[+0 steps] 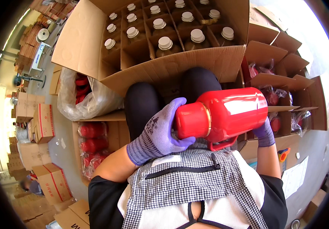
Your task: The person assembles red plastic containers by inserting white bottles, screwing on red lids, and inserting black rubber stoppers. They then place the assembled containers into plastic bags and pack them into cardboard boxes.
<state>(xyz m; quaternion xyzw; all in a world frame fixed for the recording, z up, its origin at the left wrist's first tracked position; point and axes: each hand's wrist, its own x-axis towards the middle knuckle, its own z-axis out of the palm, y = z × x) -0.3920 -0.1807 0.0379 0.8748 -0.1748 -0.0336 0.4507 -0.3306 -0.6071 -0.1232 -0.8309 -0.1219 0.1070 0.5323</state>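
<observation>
A shiny red vacuum jug (237,112) lies sideways above my lap, its red cap end to the left and its handle (223,144) turned toward me. A thin gold ring runs between cap and body. My left hand (158,131), in a purple knit glove, wraps around the cap (193,120), thumb below and fingers above. At the base end, my right hand (264,134), gloved the same, supports the jug; most of its fingers are hidden behind it. Beyond my knees, an open carton (172,63) holds several bottles with white caps (165,42) in cardboard dividers.
To the left, a clear plastic bag (101,99) of red parts sits above a carton with wrapped red pieces (92,143). Divided cartons (279,82) with plastic-wrapped red items stand at the right. An orange-handled tool (283,154) and a paper sheet (295,177) are near my right arm.
</observation>
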